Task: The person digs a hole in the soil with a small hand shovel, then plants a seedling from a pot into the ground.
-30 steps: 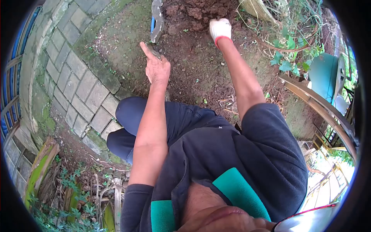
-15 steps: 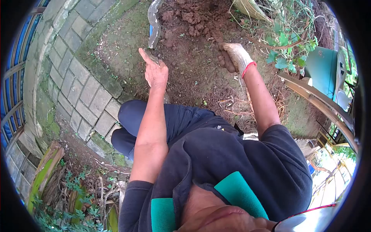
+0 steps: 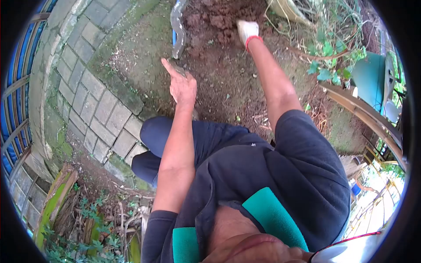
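My left hand (image 3: pixel 182 87) is bare and hovers over the ground on the left. One finger points out while the rest curl in, around a small greyish-brown patch or object that I cannot make out. Just beyond it lies a grey, wavy-edged strip (image 3: pixel 176 33) with a blue part along its side. My right hand (image 3: pixel 248 31) wears a white glove with a red cuff. It reaches down to the loose reddish-brown soil (image 3: pixel 215 22), and its fingers are hidden there.
Grey paving bricks (image 3: pixel 90 103) run along the left, beside a low curb. Green vines and dry stems (image 3: pixel 326 48) grow at upper right, near a woven, basket-like thing (image 3: pixel 291 12) and a green panel (image 3: pixel 367 81). Bent wooden strips (image 3: pixel 359 116) curve along the right.
My right hand has moved forward and left, from above the bare ground to the loose soil, its soiled fingers now out of sight. My left hand has barely shifted.
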`<state>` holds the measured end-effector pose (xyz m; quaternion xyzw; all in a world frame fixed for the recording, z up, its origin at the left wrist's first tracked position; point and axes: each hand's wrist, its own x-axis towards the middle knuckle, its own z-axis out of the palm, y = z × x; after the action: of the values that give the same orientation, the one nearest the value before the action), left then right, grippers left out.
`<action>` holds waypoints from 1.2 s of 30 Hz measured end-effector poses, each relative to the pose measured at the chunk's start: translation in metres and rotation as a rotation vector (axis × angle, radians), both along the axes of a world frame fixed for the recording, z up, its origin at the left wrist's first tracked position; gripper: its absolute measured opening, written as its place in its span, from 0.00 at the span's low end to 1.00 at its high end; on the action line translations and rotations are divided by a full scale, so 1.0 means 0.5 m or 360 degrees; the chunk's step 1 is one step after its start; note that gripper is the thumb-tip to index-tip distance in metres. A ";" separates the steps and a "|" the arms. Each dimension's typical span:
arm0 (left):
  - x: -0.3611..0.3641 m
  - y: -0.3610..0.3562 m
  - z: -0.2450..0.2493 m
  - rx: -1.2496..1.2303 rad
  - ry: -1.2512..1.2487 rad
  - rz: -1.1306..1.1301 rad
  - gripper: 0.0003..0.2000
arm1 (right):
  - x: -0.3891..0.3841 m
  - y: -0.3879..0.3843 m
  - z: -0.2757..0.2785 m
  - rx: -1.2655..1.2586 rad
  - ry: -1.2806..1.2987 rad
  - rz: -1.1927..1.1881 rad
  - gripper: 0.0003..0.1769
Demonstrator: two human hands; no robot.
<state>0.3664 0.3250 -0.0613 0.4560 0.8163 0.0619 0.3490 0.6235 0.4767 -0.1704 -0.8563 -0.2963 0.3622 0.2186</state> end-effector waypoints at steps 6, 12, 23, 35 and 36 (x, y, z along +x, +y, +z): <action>-0.001 -0.014 -0.007 0.0027 0.0007 0.0035 0.50 | -0.097 -0.148 0.191 0.0295 -0.0570 0.0585 0.24; -0.001 -0.004 0.011 0.0007 -0.0040 0.0022 0.50 | -0.032 -0.184 0.268 -0.0085 -0.0056 0.0237 0.26; 0.001 -0.008 -0.013 0.0064 0.0053 0.0023 0.51 | -0.005 0.002 0.092 -0.0038 -0.0714 0.0786 0.22; -0.002 -0.009 0.012 0.0050 -0.0020 -0.0018 0.50 | -0.025 -0.212 0.261 -0.0057 -0.0404 0.0610 0.22; -0.002 -0.006 0.012 0.0043 -0.0015 -0.0016 0.50 | -0.015 -0.212 0.260 -0.0114 -0.0153 0.0452 0.19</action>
<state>0.3652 0.3219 -0.0552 0.4645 0.8115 0.0733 0.3469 0.6159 0.3705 -0.0405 -0.8294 -0.4114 0.3584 0.1201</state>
